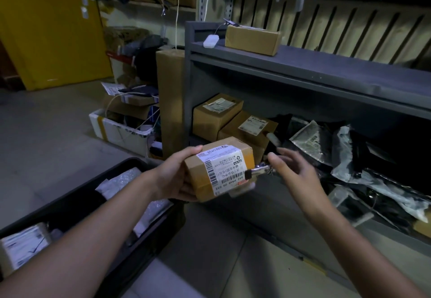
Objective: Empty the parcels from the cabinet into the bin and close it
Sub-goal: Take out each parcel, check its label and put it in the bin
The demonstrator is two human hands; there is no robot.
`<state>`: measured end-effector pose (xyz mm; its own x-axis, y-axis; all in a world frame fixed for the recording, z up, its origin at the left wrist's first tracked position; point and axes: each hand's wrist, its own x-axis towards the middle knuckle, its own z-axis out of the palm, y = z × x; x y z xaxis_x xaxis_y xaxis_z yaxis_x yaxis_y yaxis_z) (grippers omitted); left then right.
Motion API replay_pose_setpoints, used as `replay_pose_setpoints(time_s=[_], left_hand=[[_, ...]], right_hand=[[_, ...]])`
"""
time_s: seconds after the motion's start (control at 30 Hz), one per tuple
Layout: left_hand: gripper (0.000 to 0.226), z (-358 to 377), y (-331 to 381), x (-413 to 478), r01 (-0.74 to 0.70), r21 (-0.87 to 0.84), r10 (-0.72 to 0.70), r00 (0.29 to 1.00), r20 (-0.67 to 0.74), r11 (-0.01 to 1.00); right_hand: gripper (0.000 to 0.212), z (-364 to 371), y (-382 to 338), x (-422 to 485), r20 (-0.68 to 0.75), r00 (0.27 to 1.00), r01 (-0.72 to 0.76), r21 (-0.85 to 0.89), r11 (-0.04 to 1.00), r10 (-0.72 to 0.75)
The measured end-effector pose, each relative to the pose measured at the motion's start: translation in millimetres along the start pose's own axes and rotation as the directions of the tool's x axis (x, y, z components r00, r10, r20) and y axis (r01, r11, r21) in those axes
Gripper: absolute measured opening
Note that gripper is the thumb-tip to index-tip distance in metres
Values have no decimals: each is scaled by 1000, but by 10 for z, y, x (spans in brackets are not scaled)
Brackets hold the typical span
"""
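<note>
Parcel held in the air between cabinet and bin.
Left hand point(177, 176) grips a labelled cardboard parcel point(221, 169) by its left end, in front of the grey cabinet point(326, 64). The black bin point(81, 185) lies open at lower left. Right hand point(296, 171) is just right of the parcel, fingers spread, holding nothing, blurred. Metal clip point(258, 169) sits at the parcel's right edge. Boxes point(217, 113) and grey mailer bags point(345, 148) lie on the lower shelf.
</note>
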<state>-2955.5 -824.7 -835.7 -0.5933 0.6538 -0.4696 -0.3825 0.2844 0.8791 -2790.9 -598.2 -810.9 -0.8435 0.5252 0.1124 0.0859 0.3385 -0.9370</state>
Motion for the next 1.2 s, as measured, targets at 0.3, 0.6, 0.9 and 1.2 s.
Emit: replay_pose_setpoints(time_s=[0.3,0.6,0.9,1.2], left_hand=[[92,46,3,-49,129,270,-172,975,142,954],[90,-178,-1,-130,-105,-162,117,991,63,981],[71,-285,-105,-264,-167,-172,157,985,-66,971],[66,-865,-99,-531,-219,-327,117,945,-304,919]], right_hand=[[64,175,-14,-92,439,886,-235,155,960,146],[66,607,-20,-143,413,884,-424,513,746,218],[60,1221,-346,-43,455,859,-493,606,624,236],[49,1813,-541,187,487,834,-422,256,870,261]])
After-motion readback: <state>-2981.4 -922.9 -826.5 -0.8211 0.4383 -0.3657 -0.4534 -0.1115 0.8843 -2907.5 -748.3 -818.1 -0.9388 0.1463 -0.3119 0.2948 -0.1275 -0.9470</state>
